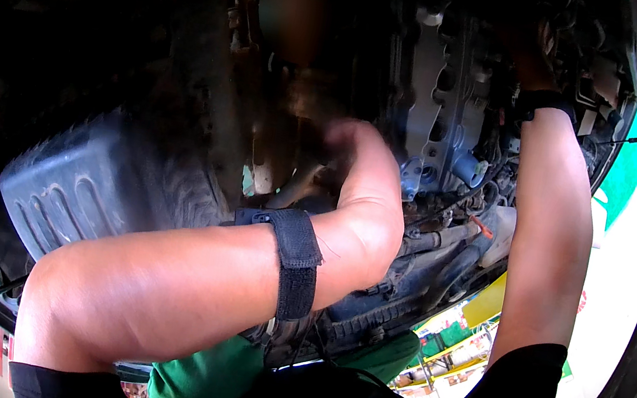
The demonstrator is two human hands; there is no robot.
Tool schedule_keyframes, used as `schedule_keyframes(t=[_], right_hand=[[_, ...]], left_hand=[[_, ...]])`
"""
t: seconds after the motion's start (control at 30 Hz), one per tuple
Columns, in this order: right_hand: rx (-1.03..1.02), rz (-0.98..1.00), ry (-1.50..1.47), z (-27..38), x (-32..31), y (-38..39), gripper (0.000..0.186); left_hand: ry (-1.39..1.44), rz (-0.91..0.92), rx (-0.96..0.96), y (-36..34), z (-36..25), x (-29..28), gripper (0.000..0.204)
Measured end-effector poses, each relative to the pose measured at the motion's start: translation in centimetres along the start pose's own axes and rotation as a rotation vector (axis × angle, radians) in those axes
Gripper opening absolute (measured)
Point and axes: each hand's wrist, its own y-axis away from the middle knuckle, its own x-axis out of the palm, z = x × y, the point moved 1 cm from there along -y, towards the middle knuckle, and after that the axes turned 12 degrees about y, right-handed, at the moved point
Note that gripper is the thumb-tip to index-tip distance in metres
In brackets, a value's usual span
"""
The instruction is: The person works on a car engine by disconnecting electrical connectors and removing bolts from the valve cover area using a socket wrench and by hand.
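A car's engine bay lies before me, with a grey metal engine part bearing a row of dark openings in the middle. My left hand reaches in just left of that part, bent at the wrist; its fingers are lost in shadow and blur, so I cannot make out what it touches. Farther in, at the upper right, my right hand is in deep shadow among dark hoses and fittings, its fingers hidden. A black strap wraps my left forearm, and a black band circles my right wrist.
A ribbed grey box-like cover stands at the left. Right of my left hand are a short blue-grey pipe stub and a dark hose. Thin black rods show at the sides. A blurred rounded shape is at the top.
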Motion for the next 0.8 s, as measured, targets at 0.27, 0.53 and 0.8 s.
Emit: schedule_keyframes(t=[0.27, 0.53, 0.8], right_hand=[[0.007, -0.004, -0.007, -0.2, 0.1, 0.4, 0.036], [0.002, 0.000, -0.017, 0.2, 0.0, 0.0, 0.037], [0.002, -0.007, -0.022, -0.2, 0.1, -0.4, 0.038]], left_hand=[[-0.016, -0.048, -0.064, -0.2, -0.3, 0.2, 0.045], [-0.035, -0.048, -0.055, -0.3, -0.7, 0.5, 0.047], [-0.048, -0.033, -0.045, -1.2, -0.9, 0.9, 0.052]])
